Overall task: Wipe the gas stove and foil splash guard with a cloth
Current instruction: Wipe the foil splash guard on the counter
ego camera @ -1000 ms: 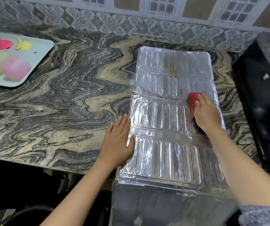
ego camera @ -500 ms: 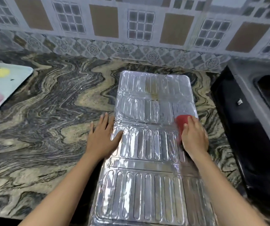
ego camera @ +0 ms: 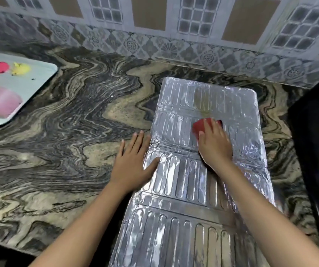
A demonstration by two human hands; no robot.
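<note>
The ribbed foil splash guard [ego camera: 183,218] lies flat on the marbled counter, running from the near edge toward the wall. A yellowish smear marks its far panel. My right hand [ego camera: 215,145] presses a red cloth [ego camera: 199,126] onto the second panel from the far end, just below the smear; most of the cloth is hidden under my fingers. My left hand [ego camera: 133,164] lies flat with fingers apart on the guard's left edge, thumb on the foil. The black gas stove [ego camera: 316,151] stands at the right edge, only partly in view.
A pale tray [ego camera: 39,81] with pink, red and yellow items sits at the far left of the counter [ego camera: 68,143]. A patterned tile wall [ego camera: 174,35] runs along the back. The counter's front edge is near my body.
My right hand has slid the red cloth leftward and farther up the foil, toward the smear. My left hand stays flat on the guard's left edge. The camera view has shifted.
</note>
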